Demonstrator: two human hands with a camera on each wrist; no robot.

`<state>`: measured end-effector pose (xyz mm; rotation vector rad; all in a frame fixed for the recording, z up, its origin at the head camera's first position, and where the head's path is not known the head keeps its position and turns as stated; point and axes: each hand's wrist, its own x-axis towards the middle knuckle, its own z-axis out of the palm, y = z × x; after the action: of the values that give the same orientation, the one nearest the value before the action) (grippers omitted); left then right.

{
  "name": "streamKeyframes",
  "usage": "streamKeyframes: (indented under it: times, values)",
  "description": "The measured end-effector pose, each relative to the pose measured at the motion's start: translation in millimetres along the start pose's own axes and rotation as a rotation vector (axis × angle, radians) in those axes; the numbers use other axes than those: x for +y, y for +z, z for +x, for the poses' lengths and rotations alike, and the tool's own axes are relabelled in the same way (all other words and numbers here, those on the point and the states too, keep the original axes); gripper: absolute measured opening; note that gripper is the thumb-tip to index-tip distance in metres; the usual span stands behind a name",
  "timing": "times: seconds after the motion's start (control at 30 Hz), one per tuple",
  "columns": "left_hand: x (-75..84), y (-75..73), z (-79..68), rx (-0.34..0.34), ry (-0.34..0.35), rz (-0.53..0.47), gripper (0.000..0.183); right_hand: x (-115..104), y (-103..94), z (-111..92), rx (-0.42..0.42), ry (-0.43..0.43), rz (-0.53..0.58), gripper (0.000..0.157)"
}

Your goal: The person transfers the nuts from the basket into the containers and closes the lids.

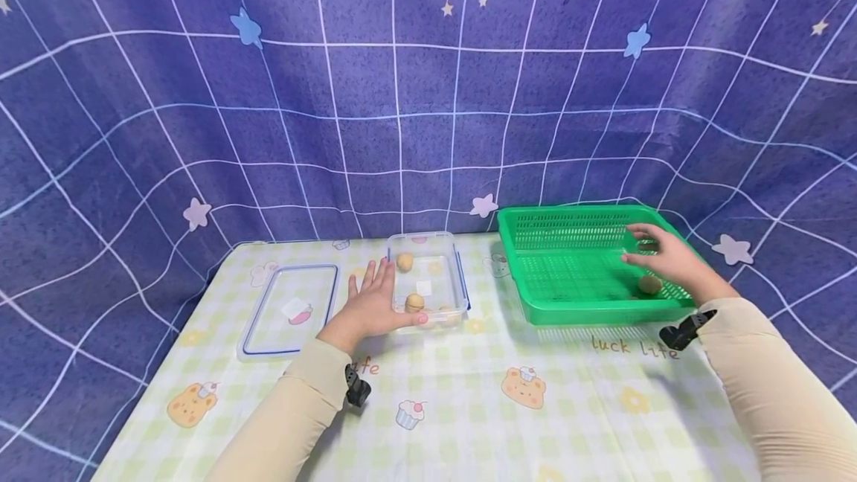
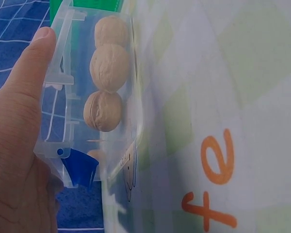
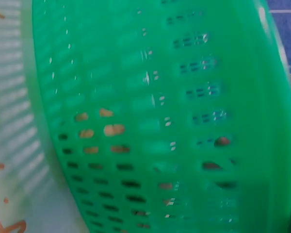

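Note:
My left hand (image 1: pixel 368 307) lies spread around the near left corner of a clear plastic box (image 1: pixel 438 262), fingers straight along its left side, thumb at the front rim. Inside the box sit several walnuts (image 2: pixel 109 68); one walnut (image 1: pixel 405 262) is by its left wall. Over the right part of a green plastic basket (image 1: pixel 556 311) hovers my right hand (image 1: pixel 672 259), fingers and thumb loosely bent and apart, with nothing between them. Below it a walnut (image 1: pixel 649 285) lies in the basket. In the right wrist view the slotted basket wall (image 3: pixel 150 97) mostly hides that hand.
A clear lid with a blue seal (image 1: pixel 291 311) lies flat left of the box. A blue clip (image 2: pixel 80 167) hangs at the box's side. The table has a checked cloth (image 1: pixel 469 430); behind it hangs a blue gridded curtain (image 1: pixel 428 140).

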<state>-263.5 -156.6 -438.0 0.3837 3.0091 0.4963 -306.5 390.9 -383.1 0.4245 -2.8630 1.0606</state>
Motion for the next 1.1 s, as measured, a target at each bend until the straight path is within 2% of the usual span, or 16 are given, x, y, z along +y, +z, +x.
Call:
streamKeyframes:
  times: [0.2,0.37,0.67,0.93,1.1]
  values:
    - [2.3,-1.6,-1.9,0.004,0.002,-0.019,0.133,18,-1.5,-4,-0.055,0.072,0.009,0.083]
    - [0.5,2.4,-1.5,0.002,0.005,-0.018,0.132,26,-1.3,-5,-0.086,0.105,-0.021,0.083]
    - [1.9,-1.5,-2.3,-0.007,-0.006,-0.003,0.137,34,-1.5,0,-0.068,0.133,-0.087,0.073]
    - [2.4,-2.1,-0.3,0.007,-0.006,0.011,0.140,38,-1.3,2,-0.185,0.135,-0.153,0.062]
    - [-0.1,1.8,0.2,0.016,-0.004,-0.001,0.136,37,-0.7,2,-0.246,0.118,-0.254,0.051]
